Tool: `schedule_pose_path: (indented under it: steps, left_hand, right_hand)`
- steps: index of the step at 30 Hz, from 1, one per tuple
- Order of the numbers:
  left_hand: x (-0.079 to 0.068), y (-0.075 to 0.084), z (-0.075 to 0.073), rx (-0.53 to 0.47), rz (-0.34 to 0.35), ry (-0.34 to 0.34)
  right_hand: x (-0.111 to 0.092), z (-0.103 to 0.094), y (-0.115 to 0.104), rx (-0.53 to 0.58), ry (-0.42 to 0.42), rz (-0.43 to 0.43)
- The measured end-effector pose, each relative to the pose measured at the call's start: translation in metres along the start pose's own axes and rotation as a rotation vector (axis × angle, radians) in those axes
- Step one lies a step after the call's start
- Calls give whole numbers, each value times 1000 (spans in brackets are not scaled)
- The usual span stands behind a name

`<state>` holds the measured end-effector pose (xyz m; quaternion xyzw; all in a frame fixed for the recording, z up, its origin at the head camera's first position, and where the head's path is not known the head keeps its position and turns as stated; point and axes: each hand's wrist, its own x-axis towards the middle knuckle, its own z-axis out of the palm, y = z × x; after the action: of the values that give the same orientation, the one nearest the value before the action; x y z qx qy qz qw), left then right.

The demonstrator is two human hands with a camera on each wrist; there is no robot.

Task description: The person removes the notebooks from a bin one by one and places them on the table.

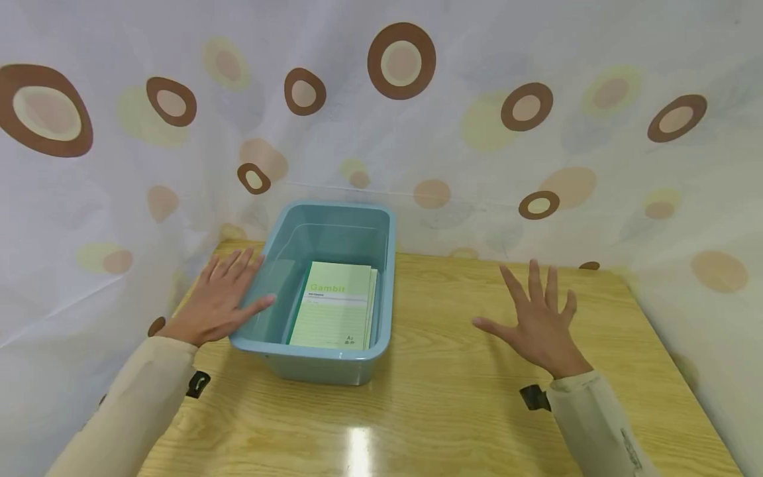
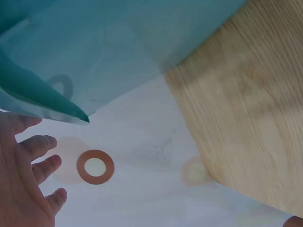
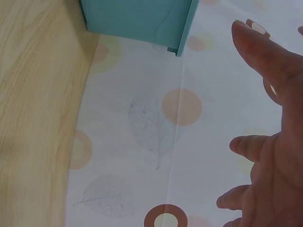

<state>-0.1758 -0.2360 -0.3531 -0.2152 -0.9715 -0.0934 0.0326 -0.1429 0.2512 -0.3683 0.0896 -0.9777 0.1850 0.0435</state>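
A blue plastic bin [image 1: 324, 354] stands on the table, left of the middle. Inside it lies a small stack of pale green notebooks [image 1: 334, 305], the top cover reading "Gambit". My left hand [image 1: 217, 298] is spread at the bin's left side, its thumb overlapping the rim in the head view. The left wrist view shows those fingers [image 2: 46, 168] straight, close by the bin's edge [image 2: 61, 113]. Over the right part of the table my right hand [image 1: 539, 324] hovers, fingers spread and nothing in it. From the right wrist, the bin [image 3: 137, 19] appears well apart from this hand.
The wooden table [image 1: 453, 404] has a light grain and a bright reflection near its front. A white curtain-like sheet [image 1: 459, 165] with brown and pastel circles encloses the back and both sides. Dark straps [image 1: 534, 397] hang below the wrists.
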Motion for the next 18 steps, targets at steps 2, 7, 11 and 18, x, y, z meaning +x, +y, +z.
schedule_pose_path:
  steps: [2,7,11,18]
  left_hand:
    - [0,-4,0,1,-4,-10]
    - [3,-14,2,-40,-20,-44]
    - [7,-20,3,-87,-21,-30]
    - [14,-26,5,-94,-9,-5]
  right_hand:
    - [2,-1,-2,2,14,-10]
    - [12,-4,-9,8,21,-19]
    - [24,-7,-16,24,14,-37]
    - [54,-14,-28,17,-5,-82]
